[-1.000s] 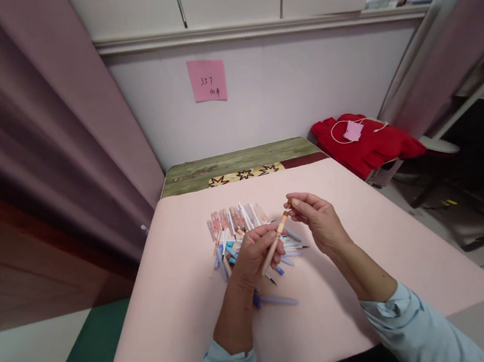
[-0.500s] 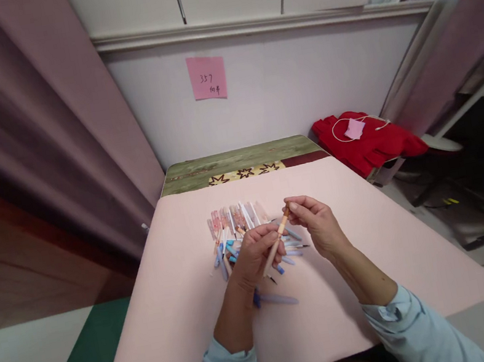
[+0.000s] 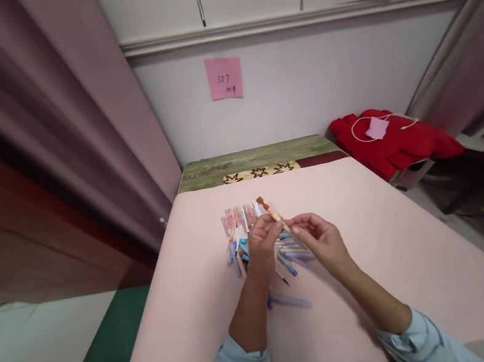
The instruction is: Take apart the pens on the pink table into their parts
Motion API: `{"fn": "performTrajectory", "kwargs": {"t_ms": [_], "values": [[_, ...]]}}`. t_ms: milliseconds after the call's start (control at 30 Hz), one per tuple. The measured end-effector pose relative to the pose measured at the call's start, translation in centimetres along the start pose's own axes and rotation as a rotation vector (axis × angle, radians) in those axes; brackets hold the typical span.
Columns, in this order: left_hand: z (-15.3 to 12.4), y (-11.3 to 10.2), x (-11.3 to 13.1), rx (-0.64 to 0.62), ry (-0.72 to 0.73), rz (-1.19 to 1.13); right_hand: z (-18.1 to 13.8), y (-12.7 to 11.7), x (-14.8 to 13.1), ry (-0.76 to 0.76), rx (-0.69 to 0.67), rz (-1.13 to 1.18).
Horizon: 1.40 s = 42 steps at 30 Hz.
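Both hands hold one pen (image 3: pixel 272 212), pale peach with a brown top, above the pile. Its brown end points up and to the left, away from me. My left hand (image 3: pixel 263 244) pinches it around the middle. The fingertips of my right hand (image 3: pixel 322 240) close on its lower part, which they partly hide. Beneath and behind my hands lies a heap of pens and pen parts (image 3: pixel 287 264), blue, white and pinkish. Pinkish clear pieces (image 3: pixel 230 217) stand in a row at the far side. A lilac-blue pen (image 3: pixel 291 301) lies apart, nearer to me.
A pale pink cover (image 3: pixel 186 290) lies over the table, with a green patterned strip (image 3: pixel 215 165) at its far end. A pink note (image 3: pixel 224 78) is stuck on the wall. Red cloth (image 3: pixel 397 141) with a white cable lies beyond the right edge. A curtain (image 3: pixel 116 103) hangs left.
The pen has turned, so its brown end now points up-left instead of up-right. My right hand has moved from the brown end to the lower part. The view has shifted slightly.
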State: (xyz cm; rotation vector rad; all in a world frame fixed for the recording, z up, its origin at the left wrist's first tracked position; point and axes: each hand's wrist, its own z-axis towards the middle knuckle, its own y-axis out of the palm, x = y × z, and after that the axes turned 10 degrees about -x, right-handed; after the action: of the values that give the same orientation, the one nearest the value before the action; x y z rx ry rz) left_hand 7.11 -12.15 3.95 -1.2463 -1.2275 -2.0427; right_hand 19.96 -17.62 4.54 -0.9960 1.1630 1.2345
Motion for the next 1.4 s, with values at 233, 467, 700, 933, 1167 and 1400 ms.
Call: {"fn": "performTrajectory", "kwargs": {"t_ms": [233, 467, 700, 933, 1167, 1400], "values": [[-0.1, -0.2, -0.1, 0.103, -0.066, 0.082, -1.2, 1.6, 3.0, 0.011, 0.020, -0.112], [0.5, -1.1, 0.1, 0.268, 0.190, 0.104, -1.5, 1.1, 4.3, 0.063, 0.074, -0.111], [0.6, -2.1, -0.6, 0.290, 0.175, 0.136, -1.6, 1.0, 4.8, 0.085, 0.057, -0.140], [0.7, -1.7, -0.6, 0.290, 0.128, 0.164, -1.7, 0.6, 4.7, 0.076, 0.075, -0.210], [0.5, -1.6, -0.5, 0.270, 0.101, 0.207, -1.8, 0.5, 4.5, 0.078, 0.094, -0.276], [0.3, -1.4, -0.4, 0.294, 0.141, 0.255, -1.8, 0.6, 4.2, 0.078, 0.131, -0.422]]}}
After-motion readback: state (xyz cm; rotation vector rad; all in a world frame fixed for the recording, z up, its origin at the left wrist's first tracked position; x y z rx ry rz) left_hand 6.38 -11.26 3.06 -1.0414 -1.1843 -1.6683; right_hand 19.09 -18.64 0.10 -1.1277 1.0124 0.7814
